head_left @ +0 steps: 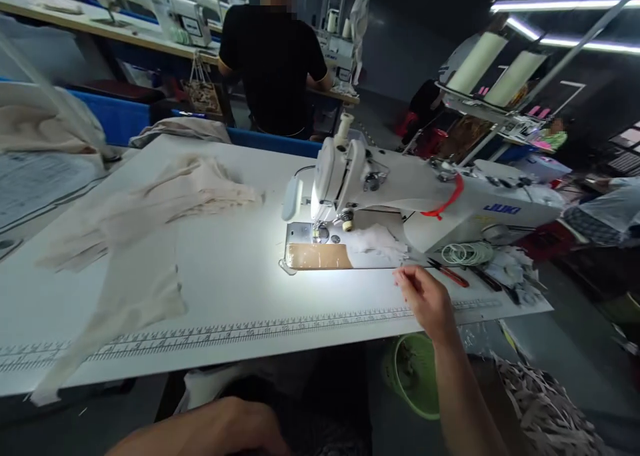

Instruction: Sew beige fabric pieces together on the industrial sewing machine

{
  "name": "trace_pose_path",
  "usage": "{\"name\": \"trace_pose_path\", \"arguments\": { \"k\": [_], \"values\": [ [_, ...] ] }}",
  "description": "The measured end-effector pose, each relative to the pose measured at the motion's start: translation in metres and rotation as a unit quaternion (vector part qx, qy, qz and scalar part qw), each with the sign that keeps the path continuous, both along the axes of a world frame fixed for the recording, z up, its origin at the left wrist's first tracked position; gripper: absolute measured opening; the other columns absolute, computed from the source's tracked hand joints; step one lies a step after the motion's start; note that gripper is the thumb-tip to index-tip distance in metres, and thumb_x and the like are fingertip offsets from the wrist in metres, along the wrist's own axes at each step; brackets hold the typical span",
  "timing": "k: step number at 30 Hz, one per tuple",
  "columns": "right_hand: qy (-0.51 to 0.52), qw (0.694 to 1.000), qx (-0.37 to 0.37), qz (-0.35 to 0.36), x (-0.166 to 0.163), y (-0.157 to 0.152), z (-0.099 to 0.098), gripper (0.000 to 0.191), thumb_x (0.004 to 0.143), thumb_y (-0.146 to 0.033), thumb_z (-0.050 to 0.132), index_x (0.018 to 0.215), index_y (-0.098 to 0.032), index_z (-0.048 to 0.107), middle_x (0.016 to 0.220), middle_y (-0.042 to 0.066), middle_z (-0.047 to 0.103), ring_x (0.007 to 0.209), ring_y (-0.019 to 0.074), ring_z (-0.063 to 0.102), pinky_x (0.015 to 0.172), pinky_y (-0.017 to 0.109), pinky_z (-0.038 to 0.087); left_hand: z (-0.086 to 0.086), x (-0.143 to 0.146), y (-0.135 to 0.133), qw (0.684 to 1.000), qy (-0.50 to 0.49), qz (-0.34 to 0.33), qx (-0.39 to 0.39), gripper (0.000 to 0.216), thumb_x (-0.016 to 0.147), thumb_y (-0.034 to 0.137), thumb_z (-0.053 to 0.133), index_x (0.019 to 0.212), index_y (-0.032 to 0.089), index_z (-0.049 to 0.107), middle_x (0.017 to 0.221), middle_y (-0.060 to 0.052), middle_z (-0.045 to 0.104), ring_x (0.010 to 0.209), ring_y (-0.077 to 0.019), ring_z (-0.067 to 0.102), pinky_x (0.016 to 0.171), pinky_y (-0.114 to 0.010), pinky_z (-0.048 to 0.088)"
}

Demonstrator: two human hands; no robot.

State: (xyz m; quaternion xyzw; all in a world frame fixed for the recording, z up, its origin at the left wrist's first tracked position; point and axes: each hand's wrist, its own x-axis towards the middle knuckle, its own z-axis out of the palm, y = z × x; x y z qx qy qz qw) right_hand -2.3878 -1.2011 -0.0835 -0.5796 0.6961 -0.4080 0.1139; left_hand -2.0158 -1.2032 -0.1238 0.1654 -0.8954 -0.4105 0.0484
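Observation:
My right hand hovers at the front of the sewing machine's bed, its thumb and fingers pressed together; whatever they hold, if anything, is too small to make out. Low at the bottom edge lies my left hand, its fingers hidden below the table. The white sewing machine has its lamp lit over the needle plate. A strip of brown tape covers part of the bed, beside a crumpled white scrap. Thin beige fabric pieces are spread on the table's left side, one tail hanging over the front edge.
Red-handled snips, a coil of pale cord and scraps lie right of my right hand. A printed ruler runs along the table's front. Below stands a green bin. A person in black sits ahead.

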Motion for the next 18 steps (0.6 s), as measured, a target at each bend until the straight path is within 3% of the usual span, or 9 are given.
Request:
{"name": "trace_pose_path", "arguments": {
  "k": [2,4,6,8,11,14,18],
  "values": [
    [0.094,0.994,-0.038,-0.028,-0.021,-0.037,-0.003,0.018,0.089,-0.034,0.054,0.083,-0.02,0.063,0.079,0.004,0.068,0.064,0.0162,0.059,0.065,0.028,0.048,0.036,-0.049,-0.012,0.997,0.048,-0.036,0.039,0.027,0.095,0.03,0.054,0.119,0.037,0.063,0.11,0.003,0.072,0.092,-0.0151,0.068,0.082,-0.025,0.056],
    [0.185,0.982,-0.005,-0.04,-0.033,-0.067,-0.007,0.016,0.089,-0.027,0.051,0.089,-0.018,0.065,0.089,0.006,0.069,0.065,0.0153,0.06,0.068,0.028,0.047,0.052,-0.101,-0.034,0.995,0.101,0.003,0.004,0.026,0.1,0.024,0.045,0.118,0.031,0.061,0.11,0.0,0.071,0.093,-0.013,0.067,0.085,-0.024,0.055],
    [0.238,0.969,0.028,-0.051,-0.038,-0.087,-0.012,0.017,0.09,-0.022,0.05,0.093,-0.018,0.066,0.096,0.008,0.07,0.072,0.0162,0.062,0.067,0.027,0.045,0.048,-0.15,-0.065,0.981,0.161,0.066,-0.08,0.021,0.099,0.02,0.046,0.113,0.022,0.061,0.106,-0.005,0.07,0.089,-0.0146,0.067,0.08,-0.026,0.057],
    [0.257,0.964,0.035,-0.055,-0.038,-0.097,-0.017,0.015,0.091,-0.019,0.052,0.094,-0.018,0.067,0.097,0.008,0.07,0.079,0.0173,0.065,0.067,0.026,0.043,0.033,-0.194,-0.099,0.958,0.195,0.138,-0.161,0.021,0.095,0.015,0.047,0.109,0.018,0.062,0.102,-0.009,0.069,0.086,-0.0165,0.067,0.074,-0.028,0.058],
    [0.274,0.96,0.03,-0.053,-0.035,-0.1,-0.023,0.012,0.092,-0.021,0.055,0.093,-0.019,0.066,0.096,0.007,0.069,0.077,0.0167,0.065,0.062,0.026,0.04,0.012,-0.242,-0.144,0.917,0.185,0.248,-0.251,0.017,0.09,0.012,0.052,0.102,0.015,0.063,0.095,-0.009,0.069,0.085,-0.0184,0.068,0.077,-0.032,0.058],
    [0.29,0.955,0.028,-0.053,-0.035,-0.1,-0.027,0.01,0.093,-0.02,0.056,0.091,-0.019,0.065,0.094,0.006,0.069,0.07,0.0167,0.063,0.056,0.027,0.034,0.004,-0.265,-0.174,0.892,0.161,0.314,-0.284,0.016,0.086,0.011,0.054,0.098,0.015,0.063,0.097,-0.01,0.069,0.094,-0.0236,0.066,0.08,-0.038,0.058],
    [0.302,0.952,0.025,-0.044,-0.039,-0.098,-0.03,0.006,0.092,-0.019,0.058,0.089,-0.018,0.063,0.092,0.005,0.068,0.069,0.017,0.062,0.056,0.029,0.031,0.006,-0.272,-0.188,0.883,0.141,0.337,-0.295,0.013,0.089,0.017,0.052,0.085,0.016,0.065,0.09,-0.01,0.07,0.093,-0.0258,0.063,0.082,-0.041,0.054]
  ]
}}
